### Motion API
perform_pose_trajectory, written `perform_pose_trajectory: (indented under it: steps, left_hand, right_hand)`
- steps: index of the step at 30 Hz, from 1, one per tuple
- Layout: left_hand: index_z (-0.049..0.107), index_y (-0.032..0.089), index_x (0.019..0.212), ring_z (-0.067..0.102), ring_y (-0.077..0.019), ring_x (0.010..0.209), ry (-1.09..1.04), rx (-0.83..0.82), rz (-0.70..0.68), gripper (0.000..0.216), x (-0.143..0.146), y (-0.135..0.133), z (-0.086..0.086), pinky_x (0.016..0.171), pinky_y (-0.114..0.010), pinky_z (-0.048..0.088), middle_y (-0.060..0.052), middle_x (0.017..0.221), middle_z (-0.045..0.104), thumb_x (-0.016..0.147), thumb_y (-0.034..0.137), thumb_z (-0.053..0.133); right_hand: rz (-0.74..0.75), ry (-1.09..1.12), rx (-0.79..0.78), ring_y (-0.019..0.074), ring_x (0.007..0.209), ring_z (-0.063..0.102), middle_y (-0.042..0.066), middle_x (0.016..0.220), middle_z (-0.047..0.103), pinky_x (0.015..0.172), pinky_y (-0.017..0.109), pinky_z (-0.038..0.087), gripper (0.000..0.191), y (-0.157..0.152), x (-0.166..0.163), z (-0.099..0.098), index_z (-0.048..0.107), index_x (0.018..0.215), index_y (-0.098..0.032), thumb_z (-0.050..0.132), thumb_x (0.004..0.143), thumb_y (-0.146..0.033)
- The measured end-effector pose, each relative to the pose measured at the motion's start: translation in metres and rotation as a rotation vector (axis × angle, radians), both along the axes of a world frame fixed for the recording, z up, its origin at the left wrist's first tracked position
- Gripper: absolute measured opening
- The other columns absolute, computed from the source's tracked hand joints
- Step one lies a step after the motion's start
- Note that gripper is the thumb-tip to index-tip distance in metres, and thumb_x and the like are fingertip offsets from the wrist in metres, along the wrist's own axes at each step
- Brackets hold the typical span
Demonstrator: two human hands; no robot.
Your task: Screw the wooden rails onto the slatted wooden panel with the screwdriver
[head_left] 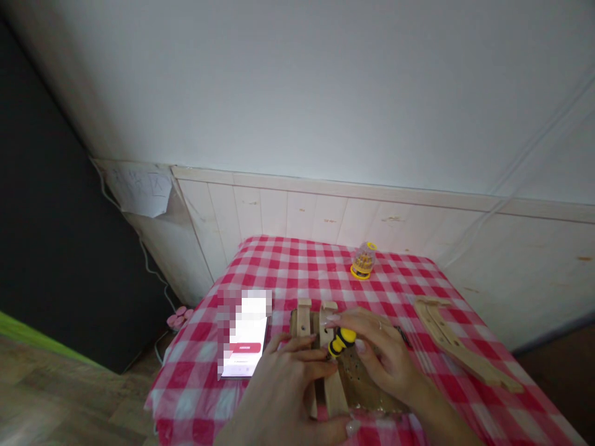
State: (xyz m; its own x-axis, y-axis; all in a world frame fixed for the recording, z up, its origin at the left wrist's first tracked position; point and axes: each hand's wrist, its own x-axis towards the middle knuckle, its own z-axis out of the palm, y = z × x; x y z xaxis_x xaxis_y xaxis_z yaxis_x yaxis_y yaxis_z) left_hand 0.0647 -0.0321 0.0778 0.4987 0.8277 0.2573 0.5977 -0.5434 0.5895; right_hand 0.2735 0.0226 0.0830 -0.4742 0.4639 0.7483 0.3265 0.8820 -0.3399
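My right hand (383,347) is closed around a short yellow-and-black screwdriver (343,342), which is tilted. The tool's tip points down toward a pale wooden strip (335,391) and is hidden by my fingers. My left hand (297,384) lies across this strip and grips it, fingertips beside the screwdriver and thumb near the strip's lower end. A second, similar wooden strip (304,319) with a dark hole runs alongside, partly under my left fingers. Both strips rest on a brown board (367,384) marked with small holes.
A lit phone (246,337) lies left of my hands. Behind them stands a clear, yellow-based case of bits (363,261). More curved wooden pieces (458,341) lie at the right on the red-and-white checked tablecloth (297,263). A white-panelled wall (297,214) borders the table's far edge.
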Motion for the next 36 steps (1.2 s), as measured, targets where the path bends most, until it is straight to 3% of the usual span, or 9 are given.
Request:
perform_pose_trajectory:
  steps: [7, 12, 15, 20, 23, 27, 32, 36]
  left_hand:
    - [0.081, 0.028, 0.105, 0.072, -0.0374, 0.117, -0.018, 0.002, -0.009, 0.038, 0.000, 0.000, 0.002, 0.097, -0.049, 0.057, -0.004, 0.110, 0.082, 0.074, 0.048, 0.091]
    - [0.081, 0.029, 0.106, 0.072, -0.0374, 0.117, -0.005, -0.002, -0.025, 0.038, 0.000, 0.001, 0.004, 0.097, -0.050, 0.057, -0.005, 0.117, 0.081, 0.075, 0.050, 0.090]
    - [0.081, 0.028, 0.106, 0.071, -0.0386, 0.117, 0.003, -0.003, -0.020, 0.039, 0.001, 0.001, 0.004, 0.096, -0.052, 0.057, -0.005, 0.118, 0.081, 0.074, 0.049, 0.092]
    - [0.081, 0.029, 0.109, 0.070, -0.0375, 0.121, -0.001, -0.003, -0.027, 0.041, 0.000, 0.001, 0.002, 0.098, -0.049, 0.057, -0.005, 0.117, 0.081, 0.076, 0.051, 0.090]
    - [0.080, 0.029, 0.113, 0.069, -0.0381, 0.123, 0.008, -0.017, -0.019, 0.044, -0.001, 0.001, 0.002, 0.099, -0.050, 0.057, -0.006, 0.119, 0.080, 0.076, 0.053, 0.088]
    - [0.081, 0.029, 0.110, 0.069, -0.0381, 0.121, 0.018, -0.033, -0.017, 0.042, 0.000, 0.001, 0.005, 0.097, -0.050, 0.057, -0.005, 0.115, 0.081, 0.075, 0.049, 0.090]
    - [0.082, 0.028, 0.107, 0.071, -0.0391, 0.119, 0.013, -0.030, -0.001, 0.042, 0.000, 0.000, 0.004, 0.099, -0.054, 0.056, -0.005, 0.111, 0.082, 0.072, 0.049, 0.092]
    - [0.081, 0.028, 0.108, 0.071, -0.0376, 0.119, 0.003, 0.004, -0.010, 0.040, -0.001, 0.000, 0.001, 0.101, -0.052, 0.055, -0.005, 0.114, 0.081, 0.076, 0.051, 0.089]
  right_hand:
    - [0.015, 0.170, -0.146, 0.0217, 0.090, 0.080, 0.007, 0.099, 0.081, 0.076, 0.030, 0.064, 0.020, -0.002, -0.003, -0.005, 0.067, 0.114, -0.028, 0.058, 0.104, -0.043]
    - [0.081, 0.278, -0.310, 0.0216, 0.083, 0.080, 0.005, 0.094, 0.081, 0.070, 0.032, 0.065, 0.020, -0.006, -0.010, -0.015, 0.057, 0.113, -0.028, 0.061, 0.102, -0.045]
    - [0.087, 0.313, -0.274, 0.0210, 0.076, 0.081, 0.002, 0.088, 0.081, 0.068, 0.033, 0.065, 0.021, -0.004, -0.011, -0.020, 0.056, 0.119, -0.032, 0.062, 0.102, -0.043]
    - [0.049, 0.263, -0.229, 0.0214, 0.087, 0.082, 0.003, 0.095, 0.084, 0.073, 0.030, 0.064, 0.019, -0.001, -0.007, -0.018, 0.068, 0.114, -0.034, 0.063, 0.101, -0.047]
    - [0.092, 0.180, -0.215, 0.0219, 0.095, 0.081, 0.005, 0.107, 0.083, 0.080, 0.031, 0.065, 0.028, -0.002, -0.002, -0.010, 0.067, 0.126, -0.034, 0.057, 0.103, -0.049]
    - [0.099, 0.023, -0.235, 0.0221, 0.111, 0.077, 0.008, 0.123, 0.079, 0.093, 0.033, 0.062, 0.032, -0.003, 0.004, -0.001, 0.062, 0.136, -0.033, 0.050, 0.108, -0.035]
    - [0.120, 0.132, -0.372, 0.0202, 0.106, 0.078, 0.007, 0.117, 0.080, 0.085, 0.030, 0.064, 0.027, 0.000, 0.006, -0.011, 0.062, 0.132, -0.034, 0.057, 0.105, -0.032]
    - [0.085, 0.223, -0.374, 0.0229, 0.104, 0.078, 0.009, 0.112, 0.080, 0.082, 0.032, 0.065, 0.019, 0.000, 0.002, -0.016, 0.064, 0.119, -0.030, 0.066, 0.100, -0.036]
